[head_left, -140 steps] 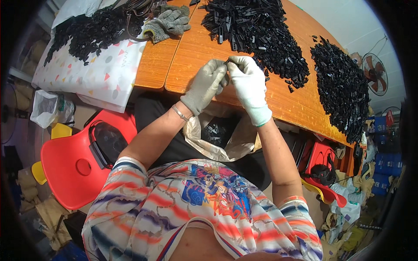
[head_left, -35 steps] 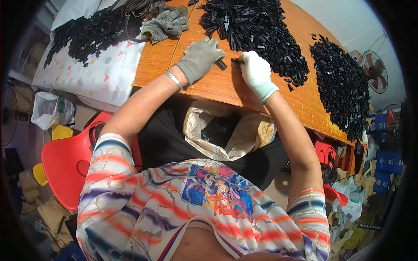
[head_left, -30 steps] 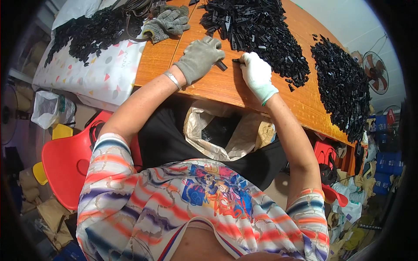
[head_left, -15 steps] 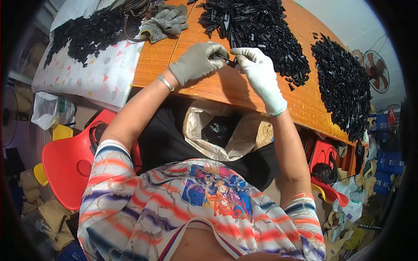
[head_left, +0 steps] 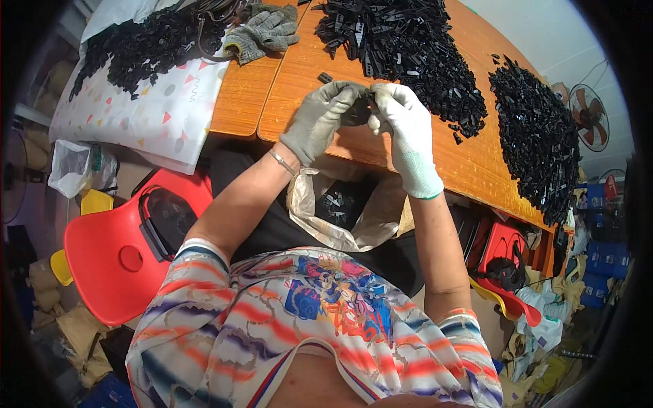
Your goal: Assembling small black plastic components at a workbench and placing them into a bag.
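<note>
Our left hand (head_left: 316, 126) and right hand (head_left: 408, 126) have pulled back toward us; both grips pinch a mostly hidden black plastic piece (head_left: 371, 97) over the counter (head_left: 299, 64). Dark bits (head_left: 337, 201) sit in the sack (head_left: 306, 223); big heaps (head_left: 415, 58) remain.

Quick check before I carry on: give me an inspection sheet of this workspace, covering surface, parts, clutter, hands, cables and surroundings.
Surface: wooden table, scuffed along its front edge; patterned white sheet at left.
Parts: black plastic pieces in a middle pile, a right pile and a left pile on the sheet; a loose black piece lies near the left hand. An open sack below the table edge contains dark pieces.
Clutter: grey knit gloves beside the left pile.
Hands: both gloved, fingers together at a small dark part, mostly hidden.
Cables: thin cord by the fan; nothing seen around the hands.
Surroundings: red chair at left.
</note>
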A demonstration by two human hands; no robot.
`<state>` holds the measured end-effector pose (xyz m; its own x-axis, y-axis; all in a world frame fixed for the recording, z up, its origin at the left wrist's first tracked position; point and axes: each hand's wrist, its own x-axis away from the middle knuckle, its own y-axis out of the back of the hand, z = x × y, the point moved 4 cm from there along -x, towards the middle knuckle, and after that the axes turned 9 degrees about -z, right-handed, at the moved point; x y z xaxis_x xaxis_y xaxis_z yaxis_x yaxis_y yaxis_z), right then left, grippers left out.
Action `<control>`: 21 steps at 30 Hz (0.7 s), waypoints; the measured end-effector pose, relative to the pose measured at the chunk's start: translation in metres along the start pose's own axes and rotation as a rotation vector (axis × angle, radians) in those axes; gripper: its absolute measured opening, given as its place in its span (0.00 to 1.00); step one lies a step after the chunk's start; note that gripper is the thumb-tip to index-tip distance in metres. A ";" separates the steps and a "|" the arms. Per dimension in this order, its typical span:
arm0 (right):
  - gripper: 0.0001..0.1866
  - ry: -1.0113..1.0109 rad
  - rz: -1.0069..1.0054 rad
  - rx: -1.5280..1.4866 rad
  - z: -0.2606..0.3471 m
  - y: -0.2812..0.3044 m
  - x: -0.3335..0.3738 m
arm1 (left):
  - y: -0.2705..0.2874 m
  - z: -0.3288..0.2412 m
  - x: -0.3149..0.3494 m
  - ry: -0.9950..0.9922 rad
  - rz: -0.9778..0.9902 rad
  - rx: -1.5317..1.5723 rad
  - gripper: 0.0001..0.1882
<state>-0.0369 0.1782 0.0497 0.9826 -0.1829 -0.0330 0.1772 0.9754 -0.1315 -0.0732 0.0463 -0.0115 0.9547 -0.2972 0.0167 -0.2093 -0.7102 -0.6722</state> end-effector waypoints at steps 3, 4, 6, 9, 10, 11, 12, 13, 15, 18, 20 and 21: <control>0.14 -0.025 -0.010 -0.024 -0.005 -0.003 0.002 | 0.006 0.005 0.000 0.017 -0.045 -0.139 0.13; 0.14 -0.016 -0.019 -0.010 -0.008 -0.005 0.005 | 0.002 0.006 0.001 0.015 -0.032 -0.040 0.15; 0.13 -0.016 -0.042 -0.080 -0.013 -0.009 0.008 | -0.005 0.011 0.003 0.038 -0.058 0.031 0.19; 0.13 0.021 -0.103 -0.143 -0.021 -0.011 0.012 | -0.013 0.012 0.008 0.070 -0.108 0.020 0.21; 0.13 0.061 -0.137 -0.137 -0.022 -0.012 0.012 | -0.015 0.012 0.009 0.071 -0.107 0.020 0.21; 0.12 0.044 -0.182 -0.099 -0.021 -0.013 0.013 | -0.016 0.013 0.010 0.082 -0.133 0.001 0.21; 0.12 0.045 -0.183 -0.099 -0.021 -0.012 0.013 | -0.016 0.015 0.011 0.094 -0.160 -0.018 0.21; 0.12 0.034 -0.194 -0.122 -0.022 -0.010 0.013 | -0.018 0.015 0.013 0.094 -0.160 -0.018 0.21; 0.13 0.024 -0.205 -0.145 -0.021 -0.009 0.013 | -0.021 0.015 0.015 0.074 -0.112 0.039 0.19; 0.11 -0.003 -0.239 -0.196 -0.018 -0.007 0.010 | -0.022 0.015 0.017 0.086 -0.047 0.101 0.17; 0.11 0.091 -0.295 -0.106 -0.022 -0.001 0.007 | -0.026 0.014 0.020 0.114 -0.055 0.135 0.17; 0.11 0.091 -0.298 -0.107 -0.025 0.000 0.007 | -0.028 0.015 0.021 0.142 -0.065 0.171 0.16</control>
<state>-0.0318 0.1737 0.0247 0.8782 -0.4738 -0.0656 0.4448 0.8595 -0.2518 -0.0444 0.0696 -0.0033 0.9232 -0.3495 0.1598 -0.0979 -0.6160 -0.7816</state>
